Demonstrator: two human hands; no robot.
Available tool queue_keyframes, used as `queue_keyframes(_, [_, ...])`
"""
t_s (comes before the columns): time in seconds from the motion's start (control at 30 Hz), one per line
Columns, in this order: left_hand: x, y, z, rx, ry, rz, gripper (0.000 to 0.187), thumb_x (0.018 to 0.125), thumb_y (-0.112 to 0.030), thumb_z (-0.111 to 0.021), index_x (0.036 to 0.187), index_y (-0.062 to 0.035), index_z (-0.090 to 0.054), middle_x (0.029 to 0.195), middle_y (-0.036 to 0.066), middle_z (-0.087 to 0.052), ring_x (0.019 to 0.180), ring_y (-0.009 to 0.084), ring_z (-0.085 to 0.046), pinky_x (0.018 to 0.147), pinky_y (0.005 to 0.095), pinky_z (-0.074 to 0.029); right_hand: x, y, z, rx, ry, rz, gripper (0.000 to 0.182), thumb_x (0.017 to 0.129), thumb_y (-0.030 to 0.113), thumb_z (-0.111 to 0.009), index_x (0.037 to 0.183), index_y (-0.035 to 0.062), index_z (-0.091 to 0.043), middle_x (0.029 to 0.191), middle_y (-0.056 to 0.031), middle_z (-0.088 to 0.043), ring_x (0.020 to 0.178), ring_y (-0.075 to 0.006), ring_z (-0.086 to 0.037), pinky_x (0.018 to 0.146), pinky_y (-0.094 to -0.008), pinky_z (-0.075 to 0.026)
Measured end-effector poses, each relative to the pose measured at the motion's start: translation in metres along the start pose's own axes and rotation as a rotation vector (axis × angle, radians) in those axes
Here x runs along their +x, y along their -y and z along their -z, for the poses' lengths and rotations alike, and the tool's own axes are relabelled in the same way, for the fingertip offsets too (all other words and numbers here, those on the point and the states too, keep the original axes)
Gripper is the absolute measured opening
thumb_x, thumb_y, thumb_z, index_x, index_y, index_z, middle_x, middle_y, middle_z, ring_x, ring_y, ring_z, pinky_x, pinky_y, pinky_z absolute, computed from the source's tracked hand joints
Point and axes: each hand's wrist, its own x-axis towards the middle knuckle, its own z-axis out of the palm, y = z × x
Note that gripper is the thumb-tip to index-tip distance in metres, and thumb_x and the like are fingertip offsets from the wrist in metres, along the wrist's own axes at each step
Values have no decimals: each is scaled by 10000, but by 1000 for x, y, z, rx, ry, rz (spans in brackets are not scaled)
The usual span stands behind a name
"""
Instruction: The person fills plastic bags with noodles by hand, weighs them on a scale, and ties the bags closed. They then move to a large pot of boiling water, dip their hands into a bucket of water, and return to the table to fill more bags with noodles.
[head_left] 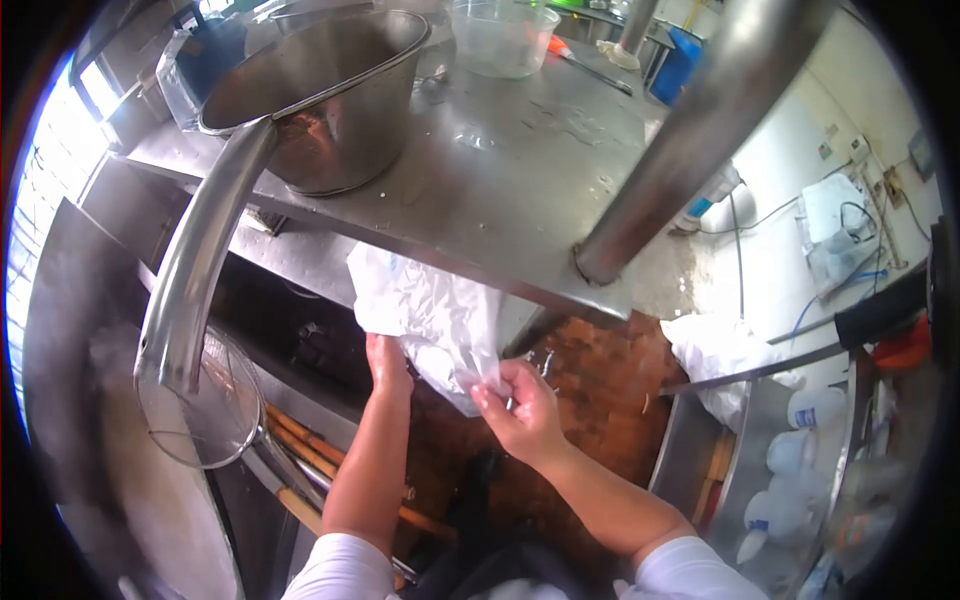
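A crumpled white plastic bag [425, 305] hangs in front of the steel table's near edge, between my two hands. My right hand [522, 410] pinches the bag's lower right corner between thumb and fingers. A small shiny spot shows at those fingers, too small to name. My left hand [388, 360] reaches up at the bag's left side. Its fingers are covered by the plastic, so their grip is hidden. Above and to the left, a large steel pot [345, 130] with a long hollow handle [205, 260] stands on the table.
The steel table [490, 200] also carries a clear plastic tub [503, 40] and an orange-handled tool [590, 68]. A steel post [700, 140] rises at its right corner. Below left are a wire strainer [200, 410] and wooden handles [300, 445]. White jugs [785, 500] line the right shelf.
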Motion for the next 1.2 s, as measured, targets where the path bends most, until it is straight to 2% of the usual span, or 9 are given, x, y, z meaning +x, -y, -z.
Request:
queue_keyframes(0.13, [-53, -5, 12, -156, 254, 140, 573, 950, -503, -530, 1364, -106, -519, 1273, 107, -610, 1168, 326, -584, 1008, 512, -473, -58, 11, 30, 414, -37, -298, 130, 960, -11, -590, 1074, -1, -529, 997, -77, -676, 850, -83, -638, 730, -240, -545])
queue_keyframes(0.2, [-78, -4, 11, -282, 391, 275, 436, 979, -407, -523, 1296, -109, -555, 1207, 98, -625, 1131, 286, -608, 933, 481, -517, -86, 20, 52, 399, -58, -384, 143, 968, 1, -586, 1096, -8, -524, 1025, -91, -679, 861, -84, -642, 722, -236, -543])
queue_keyframes(0.37, [-175, -18, 5, -547, 892, 662, 977, 828, -807, -453, 1453, -55, -442, 1382, 164, -538, 1308, 486, -417, 984, 677, -406, -180, 38, 98, 135, -104, -345, 407, 914, 51, -681, 1284, -18, -525, 1065, -76, -672, 866, -99, -638, 746, -250, -531])
queue_keyframes(0.47, [-195, 14, 24, -552, 1187, 744, 1008, 811, -737, -594, 1514, -62, -337, 1452, 167, -462, 1342, 433, -400, 1102, 596, -321, -242, 57, 120, 59, -263, -209, 416, 908, 83, -705, 1278, -19, -545, 1065, -74, -667, 860, -100, -631, 765, -259, -522])
queue_keyframes(0.6, [-270, 76, 34, -366, 1167, 928, 982, 826, -719, -591, 1512, -63, -339, 1442, 165, -470, 1337, 419, -408, 1105, 578, -321, -307, 86, 154, 562, -422, -443, 390, 909, 142, -728, 1234, -23, -588, 969, -32, -662, 818, -80, -612, 728, -239, -505])
queue_keyframes(0.73, [-340, 123, 32, -230, 1154, 1077, 957, 840, -700, -588, 1510, -63, -341, 1431, 163, -479, 1333, 406, -416, 1108, 559, -321, -353, 111, 174, 1, -412, -495, 217, 937, 100, -688, 1124, -8, -671, 933, -15, -673, 801, -54, -599, 736, -233, -494])
queue_keyframes(1.07, [-395, 142, 1, 210, 1405, 1262, 894, 877, -655, -580, 1506, -63, -347, 1406, 157, -499, 1321, 373, -436, 1116, 514, -320, -433, 148, 182, 120, -743, -746, 270, 980, 248, -641, 1059, -5, -695, 853, -28, -692, 741, -97, -618, 689, -264, -505])
queue_keyframes(1.13, [-413, 145, 9, 287, 1458, 1307, 882, 884, -646, -579, 1505, -64, -348, 1401, 156, -503, 1318, 366, -440, 1117, 505, -320, -441, 152, 183, -447, -765, -661, 241, 947, 236, -664, 1029, 12, -700, 828, -86, -685, 724, -155, -634, 692, -305, -510])
queue_keyframes(1.2, [-432, 147, 17, 353, 1518, 1344, 869, 892, -637, -577, 1504, -64, -349, 1396, 154, -507, 1316, 360, -444, 1119, 496, -319, -453, 157, 180, -526, -779, -733, 222, 910, 221, -689, 1011, 25, -704, 832, -133, -675, 745, -203, -651, 705, -334, -511])
